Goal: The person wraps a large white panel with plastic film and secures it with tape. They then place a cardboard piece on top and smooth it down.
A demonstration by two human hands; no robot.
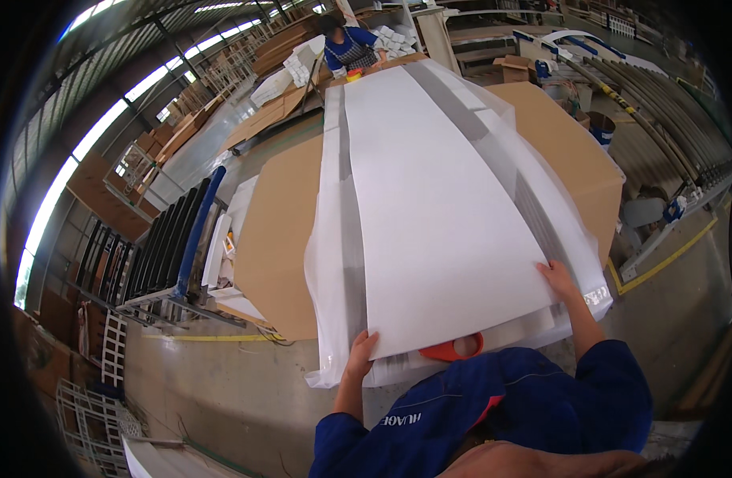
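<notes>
A long white sheet (pixel 437 209) stretches away from me over a stack of white pieces and translucent wrapping film (pixel 330 263). My left hand (pixel 361 352) grips its near left corner, thumb on top. At the near right corner, my right hand (pixel 558 278) holds the same sheet by its edge, the fingers partly hidden beneath. Between my hands, a red-orange tape dispenser (pixel 455 348) shows under the near edge, partly covered by the sheet. Grey strips (pixel 355 263) run along both long sides of the sheet.
Brown cardboard (pixel 282 239) spreads out under the bundle on both sides. A co-worker (pixel 348 48) stands at the far end, close to a yellow and red tape dispenser (pixel 354 74). A rack with black bars (pixel 168 239) is on the left, and a roller conveyor (pixel 653 119) on the right.
</notes>
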